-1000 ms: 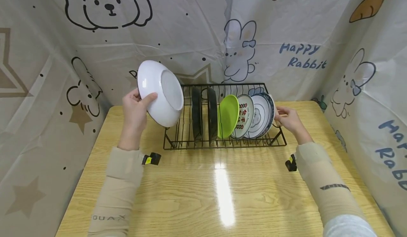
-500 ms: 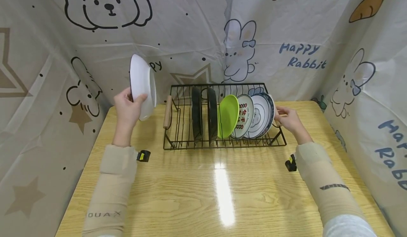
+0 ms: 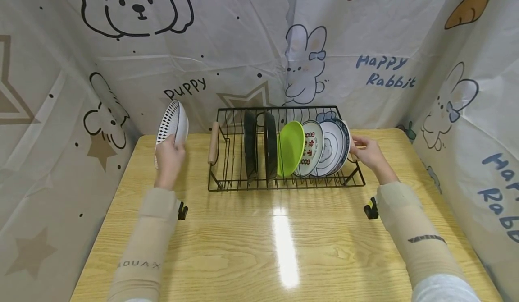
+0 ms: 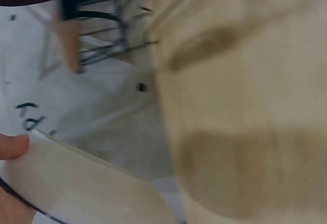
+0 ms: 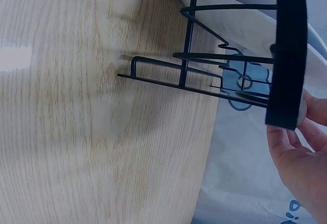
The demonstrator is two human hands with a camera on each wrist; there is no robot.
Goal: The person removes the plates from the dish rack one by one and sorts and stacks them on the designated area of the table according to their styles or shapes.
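My left hand point(image 3: 169, 160) holds a white bowl point(image 3: 183, 124) on edge, left of the black wire dish rack point(image 3: 243, 189). The bowl's dark-patterned inside faces left. In the left wrist view, my thumb lies at the edge of the bowl's base point(image 4: 92, 183). At the rack's right end, my right hand point(image 3: 371, 154) grips the wooden handle point(image 3: 354, 157). Upright in the rack are two dark round dishes point(image 3: 270, 146), a lime-green plate point(image 3: 291, 148), a plate with red characters point(image 3: 312, 144) and several white plates with blue trim point(image 3: 329, 151).
The rack's other wooden handle point(image 3: 213, 142) sticks up at its left end, close to the bowl. A light wood table point(image 3: 227, 248) lies below. Printed white cloth point(image 3: 251, 45) hangs behind and at both sides.
The bowl in my left hand has swung left, away from the rack, then come lower. It has turned so its patterned inside shows. My right hand stays at the handle.
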